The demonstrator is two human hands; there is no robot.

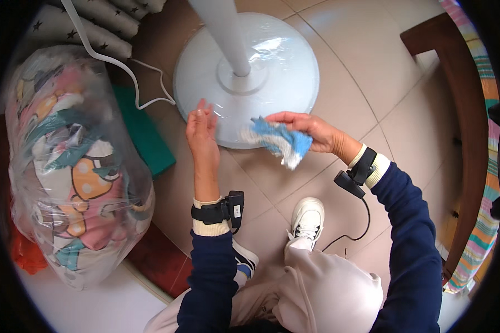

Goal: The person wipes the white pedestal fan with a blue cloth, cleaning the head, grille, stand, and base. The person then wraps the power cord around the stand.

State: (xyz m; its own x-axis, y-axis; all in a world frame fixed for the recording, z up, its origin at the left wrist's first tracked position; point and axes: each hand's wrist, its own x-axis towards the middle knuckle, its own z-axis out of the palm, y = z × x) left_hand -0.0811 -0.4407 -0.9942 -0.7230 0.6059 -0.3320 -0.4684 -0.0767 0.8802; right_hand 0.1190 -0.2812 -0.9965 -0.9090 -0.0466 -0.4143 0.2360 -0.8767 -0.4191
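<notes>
We've got the crumpled blue-and-white fabric cloth (pixel 286 140) pinched in our right hand (pixel 316 132) at the near edge of the glossy white round base (pixel 291 72); contact unclear. Likely light, limp, unbreakable; we'd grip a bunched fold. Blue patches, whitish strip, frayed-looking, blurred. Our left hand (pixel 202 129): empty, half-open.

From my distant seat I see a floor (pixel 353 61) of beige tiles, with darker joint lines. Directly on it stands a round white pedestal base (pixel 280 97), covered with a shiny transparent film. Nearer to the wearer than this base, a pair of white sneakers (pixel 307 221) rests on the tiles. To the left of the base there is a clear plastic bag (pixel 86 183) filled with patterned fabric, and between the two a flat green sheet (pixel 144 139); I cannot tell if these touch the floor directly.
</notes>
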